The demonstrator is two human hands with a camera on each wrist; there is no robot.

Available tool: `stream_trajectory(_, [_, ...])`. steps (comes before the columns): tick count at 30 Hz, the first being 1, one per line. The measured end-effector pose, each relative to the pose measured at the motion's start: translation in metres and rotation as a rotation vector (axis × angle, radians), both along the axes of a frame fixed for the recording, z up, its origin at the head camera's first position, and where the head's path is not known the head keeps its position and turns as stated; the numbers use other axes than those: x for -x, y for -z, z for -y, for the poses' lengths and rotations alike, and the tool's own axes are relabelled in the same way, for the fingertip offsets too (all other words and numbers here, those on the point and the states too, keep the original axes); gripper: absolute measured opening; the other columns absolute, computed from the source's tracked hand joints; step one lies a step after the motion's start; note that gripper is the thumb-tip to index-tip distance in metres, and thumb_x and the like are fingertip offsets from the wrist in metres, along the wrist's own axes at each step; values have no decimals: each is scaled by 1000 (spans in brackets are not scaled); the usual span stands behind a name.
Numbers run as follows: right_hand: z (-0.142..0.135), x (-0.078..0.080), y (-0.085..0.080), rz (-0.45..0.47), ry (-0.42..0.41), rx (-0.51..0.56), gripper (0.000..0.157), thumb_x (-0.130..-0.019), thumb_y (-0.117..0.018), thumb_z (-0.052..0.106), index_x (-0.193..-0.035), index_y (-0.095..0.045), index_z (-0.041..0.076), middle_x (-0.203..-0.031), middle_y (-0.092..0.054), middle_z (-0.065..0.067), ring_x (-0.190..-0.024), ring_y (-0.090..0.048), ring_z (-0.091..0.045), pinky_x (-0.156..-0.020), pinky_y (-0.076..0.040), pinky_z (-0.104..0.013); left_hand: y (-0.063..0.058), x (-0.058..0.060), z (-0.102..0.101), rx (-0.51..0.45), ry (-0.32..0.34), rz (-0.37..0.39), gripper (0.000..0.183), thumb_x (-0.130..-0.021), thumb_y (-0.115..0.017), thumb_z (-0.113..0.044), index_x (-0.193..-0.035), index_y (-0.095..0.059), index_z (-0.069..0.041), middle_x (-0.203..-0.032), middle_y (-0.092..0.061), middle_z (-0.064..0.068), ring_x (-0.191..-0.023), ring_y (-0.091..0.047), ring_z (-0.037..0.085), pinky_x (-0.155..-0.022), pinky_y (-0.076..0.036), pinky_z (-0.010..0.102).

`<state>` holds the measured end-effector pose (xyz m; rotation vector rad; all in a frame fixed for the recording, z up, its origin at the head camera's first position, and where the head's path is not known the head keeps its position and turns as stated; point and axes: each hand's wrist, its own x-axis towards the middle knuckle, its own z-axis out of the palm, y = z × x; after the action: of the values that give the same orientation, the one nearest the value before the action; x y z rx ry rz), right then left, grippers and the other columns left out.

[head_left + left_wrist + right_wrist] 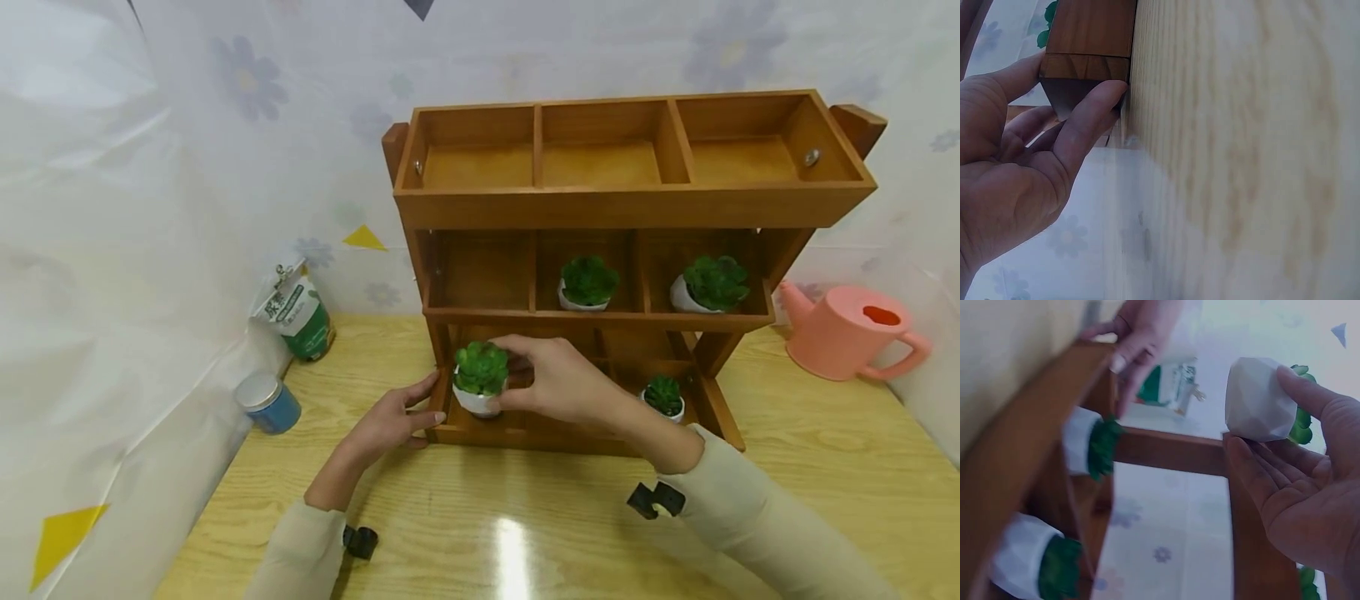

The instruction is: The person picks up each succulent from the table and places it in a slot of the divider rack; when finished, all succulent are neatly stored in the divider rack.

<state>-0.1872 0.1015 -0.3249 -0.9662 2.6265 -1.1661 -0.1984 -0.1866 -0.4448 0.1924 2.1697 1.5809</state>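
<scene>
My right hand [558, 379] holds a succulent in a faceted white pot [477, 402], pinching the pot between thumb and fingers. In the head view it is in front of the bottom tier's left end; the right wrist view shows the pot [1260, 400] raised. My left hand [392, 419] grips the lower front left corner of the tiered wooden shelf [630, 208], thumb and fingers on either side of the wood [1085, 65]. Two potted succulents, one with a white pot [1079, 440], the other nearer the camera [1019, 556], sit in the bottom tier.
On the middle tier stand two succulents, one centred [589, 282], one at right [712, 283]. A smaller succulent [663, 396] sits bottom right. A pink watering can [847, 333] is right of the shelf; a blue jar [270, 404] and green-white bag [303, 321] are left.
</scene>
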Motion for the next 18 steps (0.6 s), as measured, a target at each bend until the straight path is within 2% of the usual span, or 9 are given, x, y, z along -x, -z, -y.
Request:
stream_trajectory(5, [-3, 7, -22, -53, 15, 13, 62, -85, -84, 30, -141, -60, 20, -123, -71, 5, -105, -72, -12, -89, -59, -35, -1, -1, 0, 3, 2, -4, 76, -101, -66, -23, -163, -23, -28, -170, -16, 13, -139, -50, 38, -89, -60, 45])
stream_trajectory(10, [-4, 13, -42, -67, 36, 30, 62, -85, -84, 31, -140, -59, 21, -121, -72, 6, -107, -71, -13, -90, -59, -37, -3, -2, -3, 9, -17, 16, 75, -100, -67, -23, -162, -25, -28, -169, -18, 14, -138, -51, 36, -88, -60, 45])
stream_trajectory(18, [0, 27, -67, -103, 125, 17, 65, -86, -83, 35, -142, -57, 17, -121, -72, 1, -109, -71, -15, -91, -59, -39, -2, -1, -3, 9, -24, 21, 74, -101, -65, -21, -162, -25, -29, -169, -19, 15, -137, -53, 36, -87, -60, 45])
